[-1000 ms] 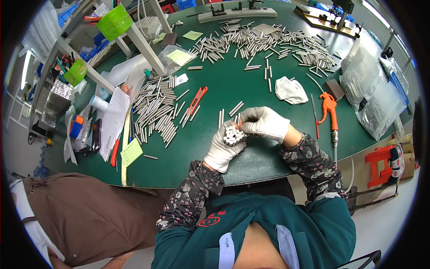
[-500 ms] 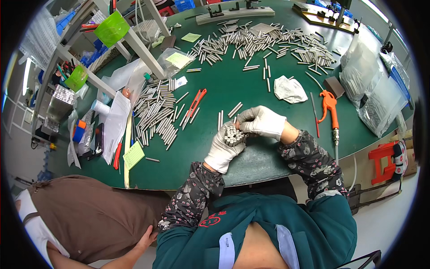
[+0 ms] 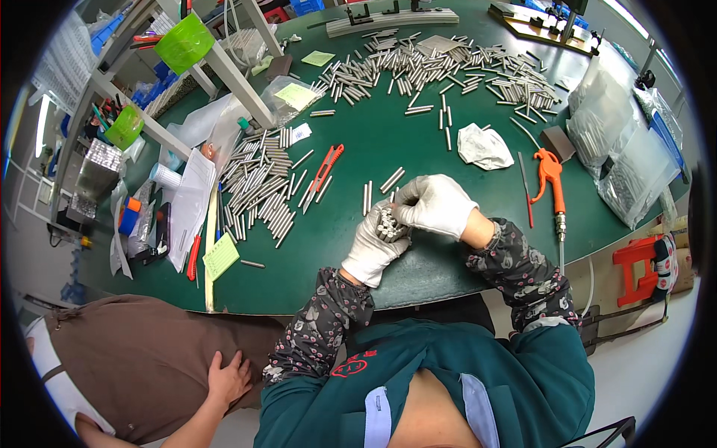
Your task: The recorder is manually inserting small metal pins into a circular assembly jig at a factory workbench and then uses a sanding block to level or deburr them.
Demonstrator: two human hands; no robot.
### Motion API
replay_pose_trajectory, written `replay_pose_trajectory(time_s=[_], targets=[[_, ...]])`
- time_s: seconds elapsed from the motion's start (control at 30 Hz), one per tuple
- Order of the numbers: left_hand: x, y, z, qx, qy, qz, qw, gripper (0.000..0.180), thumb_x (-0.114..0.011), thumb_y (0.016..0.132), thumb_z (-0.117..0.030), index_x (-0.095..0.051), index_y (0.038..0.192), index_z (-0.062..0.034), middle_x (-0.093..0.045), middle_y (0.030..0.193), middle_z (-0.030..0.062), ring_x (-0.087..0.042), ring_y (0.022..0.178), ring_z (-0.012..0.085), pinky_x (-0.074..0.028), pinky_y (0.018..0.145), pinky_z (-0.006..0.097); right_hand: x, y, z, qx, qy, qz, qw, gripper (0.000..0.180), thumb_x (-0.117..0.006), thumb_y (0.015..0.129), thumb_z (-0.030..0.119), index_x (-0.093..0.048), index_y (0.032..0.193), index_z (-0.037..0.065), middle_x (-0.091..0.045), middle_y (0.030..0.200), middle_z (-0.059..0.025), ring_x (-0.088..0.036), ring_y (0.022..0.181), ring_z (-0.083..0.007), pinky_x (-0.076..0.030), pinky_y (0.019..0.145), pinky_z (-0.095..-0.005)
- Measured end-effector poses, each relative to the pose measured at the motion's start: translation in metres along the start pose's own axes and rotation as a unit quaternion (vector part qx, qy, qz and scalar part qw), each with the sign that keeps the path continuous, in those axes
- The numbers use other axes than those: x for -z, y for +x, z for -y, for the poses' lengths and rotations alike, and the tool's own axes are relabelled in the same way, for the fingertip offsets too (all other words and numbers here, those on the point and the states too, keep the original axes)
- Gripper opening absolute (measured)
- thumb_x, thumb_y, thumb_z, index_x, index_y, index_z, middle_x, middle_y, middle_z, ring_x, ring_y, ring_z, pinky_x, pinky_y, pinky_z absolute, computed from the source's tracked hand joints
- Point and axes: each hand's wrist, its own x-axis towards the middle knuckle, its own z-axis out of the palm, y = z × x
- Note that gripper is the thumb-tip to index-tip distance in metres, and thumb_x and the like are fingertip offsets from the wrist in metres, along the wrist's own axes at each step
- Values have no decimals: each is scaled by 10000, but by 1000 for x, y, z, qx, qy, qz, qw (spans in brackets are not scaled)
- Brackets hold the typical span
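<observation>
Right of the utility knife (image 3: 323, 178), clasping in the gloved left hand (image 3: 368, 252) a bundle of cylindrical metal pins (image 3: 388, 226); fingering its edge with the gloved right hand (image 3: 433, 205), cannot tell whether pinching one. Could spill if clasped too loosely.

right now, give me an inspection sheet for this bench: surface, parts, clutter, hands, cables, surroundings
Surface: green tabletop, metal rods scattered over it
Parts: rod bundle in hand; far heap and left heap of loose rods
Clutter: red cutter, blade out; crumpled white cloth; orange air gun
Hands: gloved left hand grips the bundle; gloved right hand is at its edge, grip unclear
Cables: air hose drops over the near edge
Surroundings: co-worker's hand at left; red stool at right
</observation>
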Motion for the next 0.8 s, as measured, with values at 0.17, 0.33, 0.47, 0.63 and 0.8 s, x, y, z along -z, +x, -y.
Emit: replay_pose_trajectory(time_s=[0.17, 0.33, 0.47, 0.63, 0.8], targets=[[3, 2, 3, -4, 23, 14, 1000, 577, -626, 585, 48, -399, 1104, -59, -516, 960, 25, -515, 854, 98, -440, 750, 236, 0, 0, 11, 8, -66, -20, 998, 185, -594, 619, 220, -633, 697, 57, -585, 663, -128, -567, 619, -274, -456, 576, -317], [4, 2, 5, -17, 31, 20, 999, 581, -619, 589, 61, -389, 1108, -61, -512, 971, 25, -517, 871, 106, -437, 764, 236, -1, -1, 13, 59, -95, -44, 993, 155, -586, 611, 198, -625, 668, 59, -576, 642, -122, -558, 601, -286, -448, 560, -338], [0, 0, -1, -2, -52, 24, 998, 561, -603, 597, 89, -394, 1093, -71, -514, 971, 20, -519, 880, 104, -439, 768, 236, 6, 0, 10, 99, -79, -93, 988, 115, -577, 616, 156, -617, 653, 56, -568, 626, -117, -550, 585, -284, -445, 553, -340], [4, 0, -4, 11, -32, 33, 999, 544, -595, 600, 115, -410, 1075, -75, -526, 942, 13, -528, 860, 98, -443, 765, 236, 19, 3, 16, 53, -28, -50, 997, 150, -599, 637, 184, -610, 709, 53, -568, 634, -101, -561, 600, -225, -447, 564, -289], [-1, -1, -12, 16, -102, 11, 995, 515, -597, 598, 113, -426, 1048, -70, -530, 915, 7, -533, 831, 93, -447, 745, 230, 19, 13, 13, 141, 30, 12, 989, 120, -553, 654, 99, -594, 753, 44, -579, 674, -114, -566, 621, -240, -451, 588, -294]])
